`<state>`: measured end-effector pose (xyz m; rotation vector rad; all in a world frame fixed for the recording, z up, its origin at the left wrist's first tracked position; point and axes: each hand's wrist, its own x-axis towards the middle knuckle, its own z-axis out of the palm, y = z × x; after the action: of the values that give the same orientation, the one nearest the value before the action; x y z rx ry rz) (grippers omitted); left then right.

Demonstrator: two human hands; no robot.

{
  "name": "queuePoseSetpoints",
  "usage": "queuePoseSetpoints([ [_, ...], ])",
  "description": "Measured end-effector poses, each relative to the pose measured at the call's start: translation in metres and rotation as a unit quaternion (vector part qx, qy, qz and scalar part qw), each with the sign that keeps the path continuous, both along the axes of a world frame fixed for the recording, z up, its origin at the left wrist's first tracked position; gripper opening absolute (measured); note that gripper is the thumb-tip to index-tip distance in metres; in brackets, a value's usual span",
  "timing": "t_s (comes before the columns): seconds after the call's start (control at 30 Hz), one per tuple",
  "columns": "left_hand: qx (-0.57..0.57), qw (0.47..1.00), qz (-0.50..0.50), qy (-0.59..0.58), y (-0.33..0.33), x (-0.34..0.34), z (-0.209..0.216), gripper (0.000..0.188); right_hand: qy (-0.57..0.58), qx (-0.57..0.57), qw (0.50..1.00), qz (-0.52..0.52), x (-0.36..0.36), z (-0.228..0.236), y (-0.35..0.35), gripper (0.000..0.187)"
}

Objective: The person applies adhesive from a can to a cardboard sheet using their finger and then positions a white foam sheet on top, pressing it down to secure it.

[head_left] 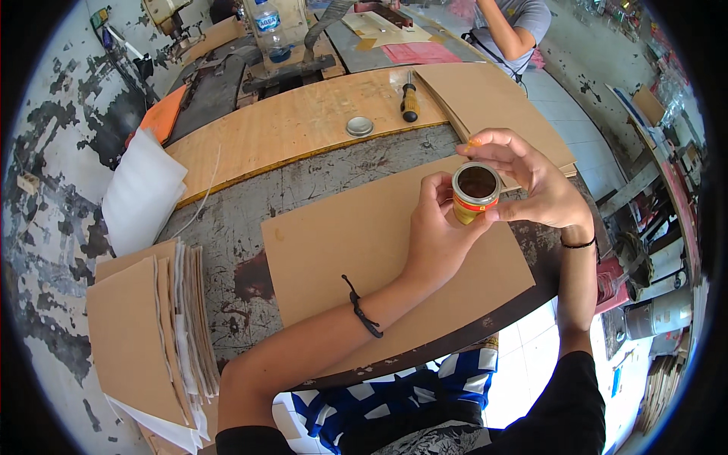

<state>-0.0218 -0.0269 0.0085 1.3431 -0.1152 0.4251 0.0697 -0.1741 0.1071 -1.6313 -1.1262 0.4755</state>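
Observation:
My left hand [440, 235] is wrapped round a small open can [474, 208] with a yellow and red label, held upright above a sheet of brown cardboard [349, 250]. Dark brown contents [478, 182] show inside its metal rim. My right hand [531, 178] curves around the can's right side with fingers apart. Its thumb reaches the can's lower side, close to my left fingers; whether it presses there is hard to tell. An amber smear [474, 142] shows at a right fingertip, above the rim.
On the wooden board [288, 114] lie a round metal lid [359, 126] and a yellow-black screwdriver [409, 102]. More cardboard [493, 98] lies behind my right hand. A cardboard stack [136, 326] and white foam sheets [144, 189] stand left. Another person [516, 30] is at the far right.

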Motion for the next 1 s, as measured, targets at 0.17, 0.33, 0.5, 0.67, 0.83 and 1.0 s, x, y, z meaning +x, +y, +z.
queuePoseSetpoints([
  [0.17,-0.051,0.998,-0.027,-0.008,-0.001,0.002,-0.009,0.065,0.045,0.023,0.999,-0.004,0.003,-0.010,0.009,0.087],
  [0.33,0.064,0.998,0.011,0.000,-0.004,0.001,-0.005,0.069,0.082,0.052,0.994,-0.058,0.011,-0.012,0.010,0.096],
  [0.5,0.194,0.958,0.202,-0.057,-0.018,-0.013,-0.003,0.055,0.055,0.094,0.989,-0.095,0.015,-0.012,0.019,0.101],
  [0.67,0.348,0.918,-0.181,-0.054,-0.022,-0.042,0.021,0.016,-0.014,0.108,0.987,-0.121,0.031,-0.015,0.056,0.100],
  [0.83,0.546,0.755,-0.201,-0.303,-0.047,-0.063,-0.015,0.012,-0.092,0.101,0.982,-0.130,0.054,-0.042,0.099,0.095],
  [1.0,0.554,0.758,-0.191,-0.287,-0.053,-0.059,-0.022,0.014,-0.135,0.111,0.974,-0.141,0.063,-0.061,0.109,0.092],
])
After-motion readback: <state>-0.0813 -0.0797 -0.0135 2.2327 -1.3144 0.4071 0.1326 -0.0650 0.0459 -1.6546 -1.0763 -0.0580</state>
